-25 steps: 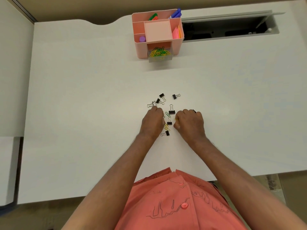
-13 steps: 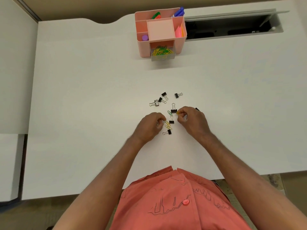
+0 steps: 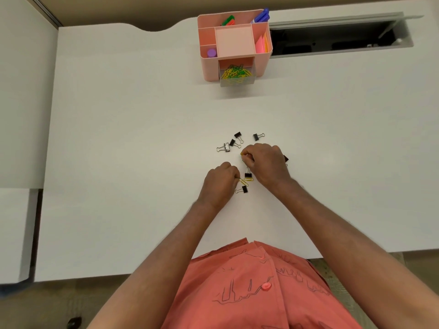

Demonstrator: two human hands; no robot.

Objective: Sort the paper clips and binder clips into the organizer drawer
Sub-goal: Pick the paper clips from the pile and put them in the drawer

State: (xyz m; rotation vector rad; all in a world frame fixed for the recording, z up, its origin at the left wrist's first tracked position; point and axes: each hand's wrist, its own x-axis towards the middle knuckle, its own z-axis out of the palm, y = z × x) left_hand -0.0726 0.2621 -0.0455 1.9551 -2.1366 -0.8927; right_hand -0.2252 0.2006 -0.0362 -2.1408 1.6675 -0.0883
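Note:
Several black binder clips and a few yellow paper clips lie scattered on the white desk. My left hand pinches a yellow paper clip at its fingertips. My right hand has its fingers curled, pinching a yellow paper clip just above a black binder clip. Far back stands the pink organizer, its clear drawer pulled open and holding many yellow and green paper clips.
The organizer's upper compartments hold sticky notes, markers and a purple item. An open cable hatch is right of it. Another black binder clip peeks out behind my right hand. My coral shirt is at the desk's front edge.
My right hand moved up and left over the clips, holding a yellow paper clip. My left hand drew back toward me and now pinches a yellow clip.

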